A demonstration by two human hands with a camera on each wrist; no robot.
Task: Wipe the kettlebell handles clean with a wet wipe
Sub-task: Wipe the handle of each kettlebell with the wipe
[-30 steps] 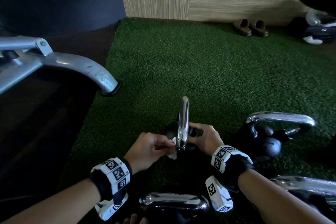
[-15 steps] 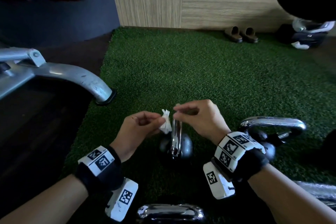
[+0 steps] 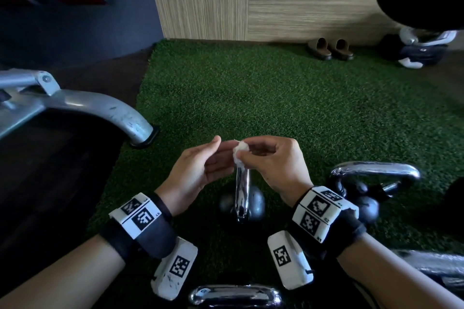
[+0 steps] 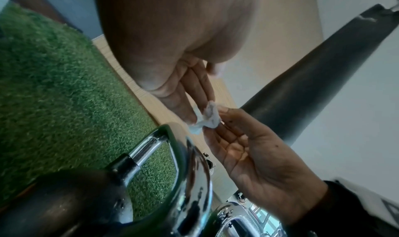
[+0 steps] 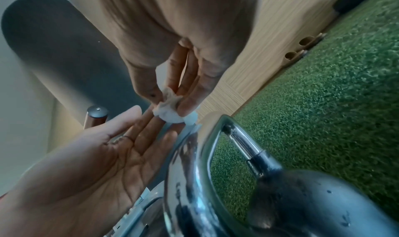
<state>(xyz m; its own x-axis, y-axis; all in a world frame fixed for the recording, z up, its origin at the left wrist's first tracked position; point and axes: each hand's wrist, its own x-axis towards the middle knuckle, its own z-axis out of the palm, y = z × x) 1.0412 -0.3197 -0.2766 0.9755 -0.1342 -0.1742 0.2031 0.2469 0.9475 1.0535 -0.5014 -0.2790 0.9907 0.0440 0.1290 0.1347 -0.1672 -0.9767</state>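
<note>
A black kettlebell with a chrome handle (image 3: 241,188) stands upright on the green turf (image 3: 276,98); the handle also shows in the wrist views (image 4: 194,172) (image 5: 190,163). A small crumpled white wet wipe (image 3: 241,148) (image 4: 208,117) (image 5: 169,114) hovers just above the handle's top. My right hand (image 3: 251,152) (image 5: 170,102) pinches it between thumb and fingertips. My left hand (image 3: 223,150) (image 4: 194,111) is open beside it, and its straight fingers touch the wipe from the left. Neither hand is on the handle.
A second kettlebell (image 3: 376,170) stands to the right, a third handle (image 3: 236,295) is at the bottom edge, and another chrome part (image 3: 439,263) is at lower right. A grey bench leg (image 3: 100,105) ends on the turf's left edge. Slippers (image 3: 330,49) sit by the far wall.
Both hands rose from low on the handle to above its top. The wipe went from my left hand's pinch to my right hand's, and the left hand opened.
</note>
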